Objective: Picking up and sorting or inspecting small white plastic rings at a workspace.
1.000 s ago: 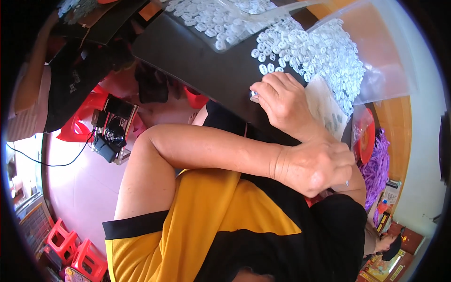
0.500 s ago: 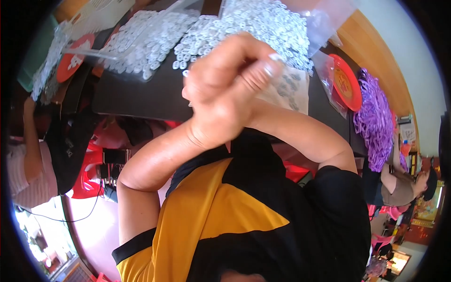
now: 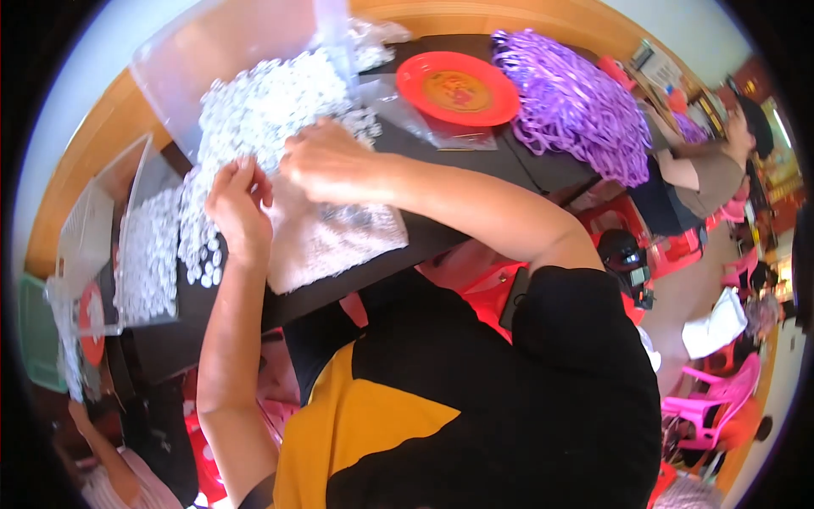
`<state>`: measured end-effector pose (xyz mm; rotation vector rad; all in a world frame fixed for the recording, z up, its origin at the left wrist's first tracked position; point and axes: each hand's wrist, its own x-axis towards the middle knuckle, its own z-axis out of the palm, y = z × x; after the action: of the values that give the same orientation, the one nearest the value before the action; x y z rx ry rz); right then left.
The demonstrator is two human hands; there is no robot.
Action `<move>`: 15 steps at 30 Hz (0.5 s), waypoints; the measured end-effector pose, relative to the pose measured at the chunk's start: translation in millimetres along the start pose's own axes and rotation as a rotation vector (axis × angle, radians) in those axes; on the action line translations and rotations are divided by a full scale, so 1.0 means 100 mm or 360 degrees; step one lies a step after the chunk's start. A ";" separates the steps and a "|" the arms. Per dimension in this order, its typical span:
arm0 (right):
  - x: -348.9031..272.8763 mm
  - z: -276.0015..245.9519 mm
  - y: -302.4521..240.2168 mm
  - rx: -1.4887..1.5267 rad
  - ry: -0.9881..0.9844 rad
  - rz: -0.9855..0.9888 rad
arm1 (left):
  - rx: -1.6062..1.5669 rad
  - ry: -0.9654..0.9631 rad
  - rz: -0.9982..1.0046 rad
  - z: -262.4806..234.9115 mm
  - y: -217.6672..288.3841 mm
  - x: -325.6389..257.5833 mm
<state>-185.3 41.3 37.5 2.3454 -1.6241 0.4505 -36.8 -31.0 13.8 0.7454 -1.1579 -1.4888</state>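
Note:
A heap of small clear plastic pieces (image 3: 271, 102) covers the far left of a black table (image 3: 475, 170). In front of the heap lies a clear bag (image 3: 339, 242) filled with the same pieces. My left hand (image 3: 237, 208) pinches the bag's left edge, fingers bent, with loose pieces just below it. My right hand (image 3: 326, 161) rests curled over the bag's top edge, right at the foot of the heap. The two hands are close together but apart.
A red plate (image 3: 458, 89) on clear film and a mound of purple ribbon (image 3: 577, 102) lie at the table's right. Clear plastic boxes (image 3: 144, 246) of pieces stand left. Another person (image 3: 712, 170) sits at the right; pink chairs (image 3: 704, 407) stand behind.
My hands were clasped together in front of my chest; now they have parted and reached onto the bag. The view has swung, so the table sits more to the left.

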 end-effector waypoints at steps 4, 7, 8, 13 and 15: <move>-0.01 0.16 0.00 -0.0110 -0.0179 -0.0166 | -0.0070 0.0055 -0.0146 -0.04 -0.22 0.01; 0.03 0.22 0.00 -0.0042 -0.0052 -0.0233 | -0.0040 0.0002 -0.0107 -0.09 -0.23 0.01; 0.04 0.24 0.02 -0.0051 -0.0051 -0.0219 | -0.0052 0.0019 -0.0092 -0.08 -0.25 0.02; 0.06 0.44 0.10 0.0128 0.0017 -0.0084 | -0.0052 -0.0037 -0.0093 -0.12 -0.27 0.04; 0.05 0.46 0.11 0.0253 0.0021 -0.0033 | -0.0023 -0.0028 -0.0085 -0.12 -0.26 0.03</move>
<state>-189.1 16.0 -3.0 2.4646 -1.6108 0.6105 -35.9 -37.8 -14.4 0.7601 -1.1472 -1.5492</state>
